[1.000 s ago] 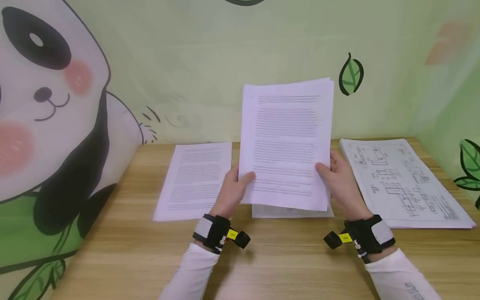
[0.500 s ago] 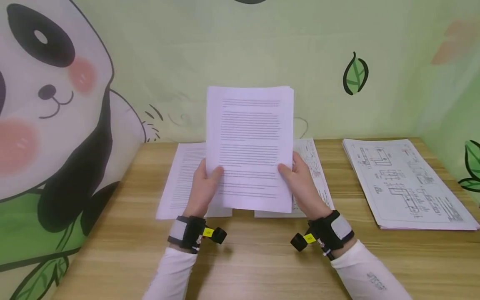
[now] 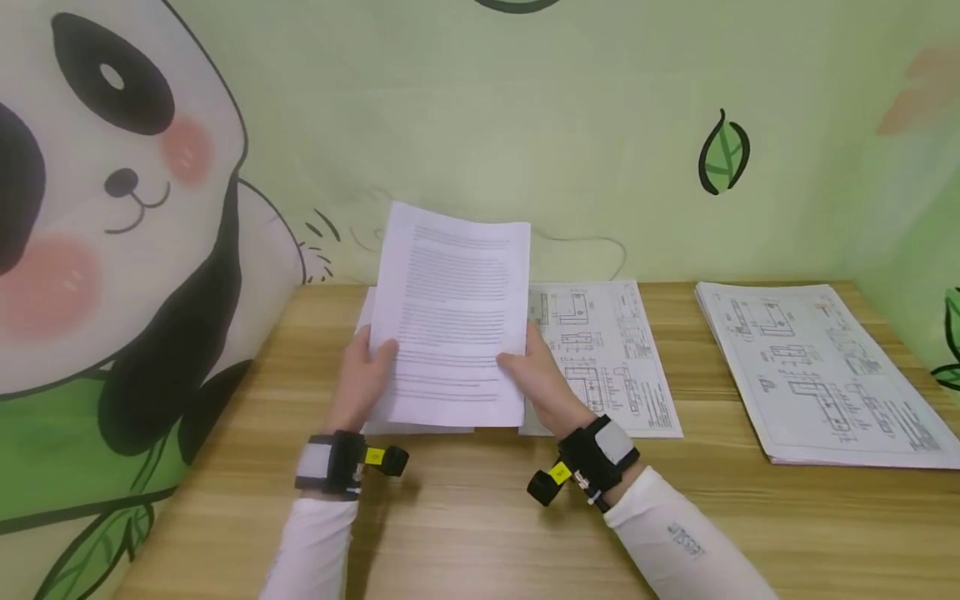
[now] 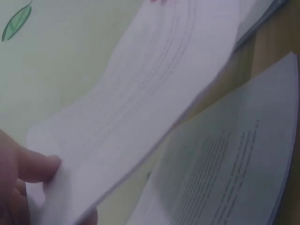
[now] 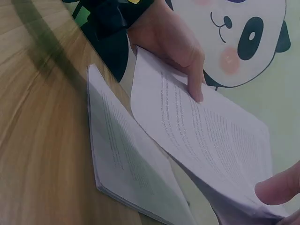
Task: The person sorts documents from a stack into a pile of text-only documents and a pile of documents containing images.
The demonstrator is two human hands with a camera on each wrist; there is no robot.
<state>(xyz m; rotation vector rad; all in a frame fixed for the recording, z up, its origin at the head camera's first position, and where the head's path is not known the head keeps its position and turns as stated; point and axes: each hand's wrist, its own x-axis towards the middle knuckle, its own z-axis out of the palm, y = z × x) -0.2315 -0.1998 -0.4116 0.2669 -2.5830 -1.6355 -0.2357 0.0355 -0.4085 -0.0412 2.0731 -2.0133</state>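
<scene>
Between both hands I hold a sheaf of printed text pages (image 3: pixel 453 308), raised and tilted toward me. My left hand (image 3: pixel 362 379) grips its lower left edge, thumb on the front and fingers behind. My right hand (image 3: pixel 543 382) grips the lower right edge the same way. Below it, a second pile of text pages (image 4: pixel 215 168) lies on the table, mostly hidden in the head view. The right wrist view shows the held sheaf bowed, above and apart from that pile. Close to my right hand lies a pile of technical drawings (image 3: pixel 637 375).
Another, thicker pile of technical drawings (image 3: pixel 832 375) lies farther right on the wooden table (image 3: pixel 465 517). A green printed backdrop (image 3: pixel 600 150) with a panda (image 3: pixel 135 225) stands behind and to the left.
Both hands have carried the sheaf left and slightly down, from over the middle drawings to over the left text pile. The middle drawings have come into view.
</scene>
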